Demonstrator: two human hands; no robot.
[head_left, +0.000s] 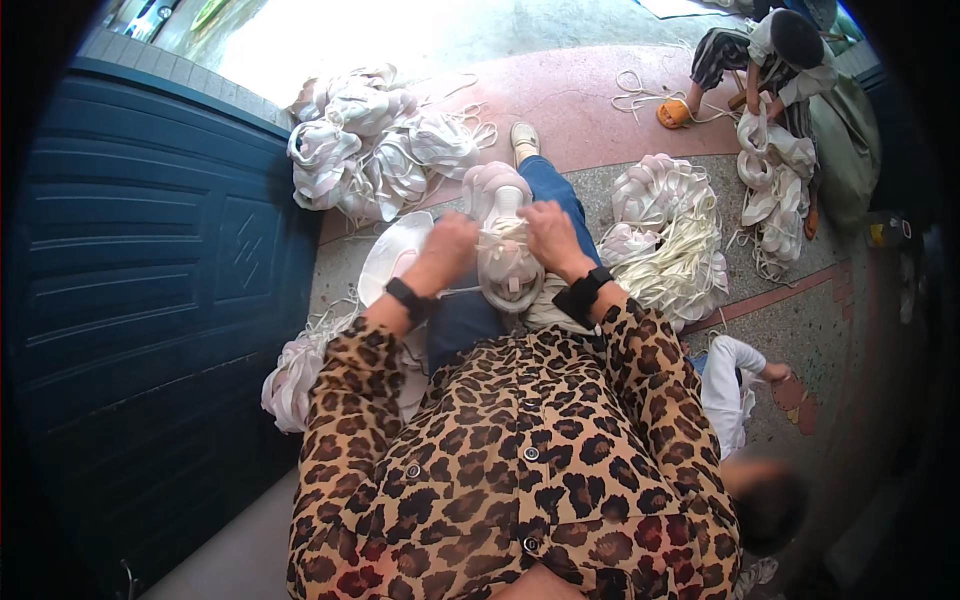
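Observation:
A pale pink and white shoe upper (pixel 512 270) lies over my lap with cream shoelaces (pixel 500 238) across its middle. My left hand (pixel 448 246) is closed at the left side of the laces, its fingers pinched together. On the opposite side my right hand (pixel 553 240) is also closed at the lace; the fingers partly hide the exact grip. Beyond the upper, more rounded pale pink pieces (pixel 485 180) overlap its far end. A white fabric piece (pixel 385 255) rests beside my left wrist.
Heaps of shoe uppers lie on the floor: one far left (pixel 365 150), one right with long laces (pixel 665 240), another near left (pixel 290 385). A dark blue door (pixel 150 230) stands left. Two other people sit or crouch at the right, one handling uppers (pixel 775 170).

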